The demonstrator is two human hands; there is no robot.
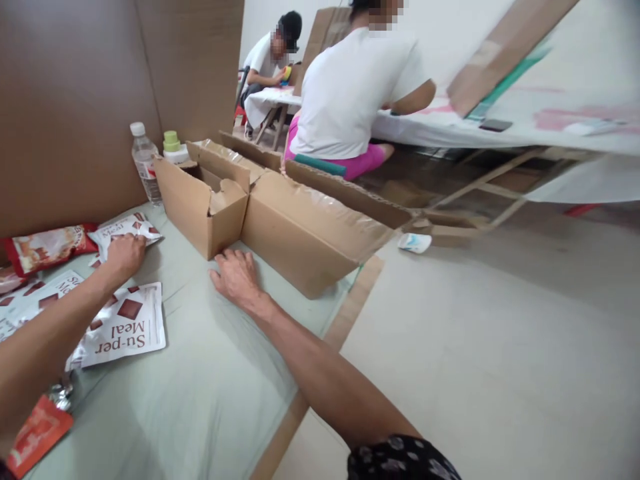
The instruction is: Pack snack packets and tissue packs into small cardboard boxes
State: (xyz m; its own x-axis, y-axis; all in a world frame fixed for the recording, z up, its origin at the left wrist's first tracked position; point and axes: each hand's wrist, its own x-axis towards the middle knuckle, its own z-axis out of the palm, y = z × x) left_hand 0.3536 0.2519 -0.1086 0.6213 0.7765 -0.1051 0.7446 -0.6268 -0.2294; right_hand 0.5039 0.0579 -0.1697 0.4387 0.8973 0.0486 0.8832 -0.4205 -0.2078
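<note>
My left hand is curled with its fingers closed on a white snack packet printed with brown squares, lying on the pale green tablecloth. My right hand lies flat and open on the cloth, fingers spread, touching the base of an open cardboard box. A long flap of the box, taped over, stretches to the right. Another white "Su-per Meal" packet lies near my left forearm.
A water bottle and a green-capped jar stand behind the box by a cardboard wall. Red packets lie at the left. Two people in white shirts sit at tables behind. The table edge drops to grey floor.
</note>
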